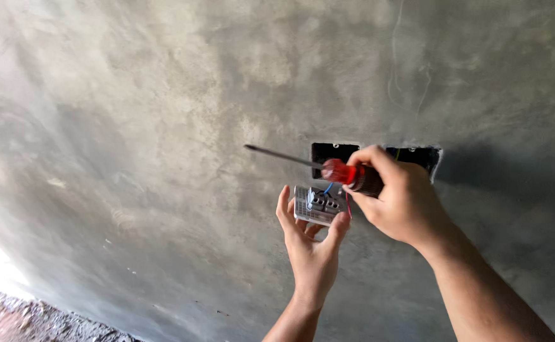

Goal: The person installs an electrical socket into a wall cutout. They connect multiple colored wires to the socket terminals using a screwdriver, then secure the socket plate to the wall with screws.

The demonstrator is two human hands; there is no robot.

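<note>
While the left hand [312,244] cups it, the grey switch module [317,206] shows wired terminals.

Two bare forearms and hands, nothing worn

The left hand [312,244] and right hand [399,199] are both uncovered: no gloves, rings, watch or wristband show. Both forearms are bare right down to the bottom edge of the view, with no sleeve or cuff in sight. The left forearm looks slimmer, the right one broader and nearer. Fingernails are short; fine detail is too small to tell.
</note>
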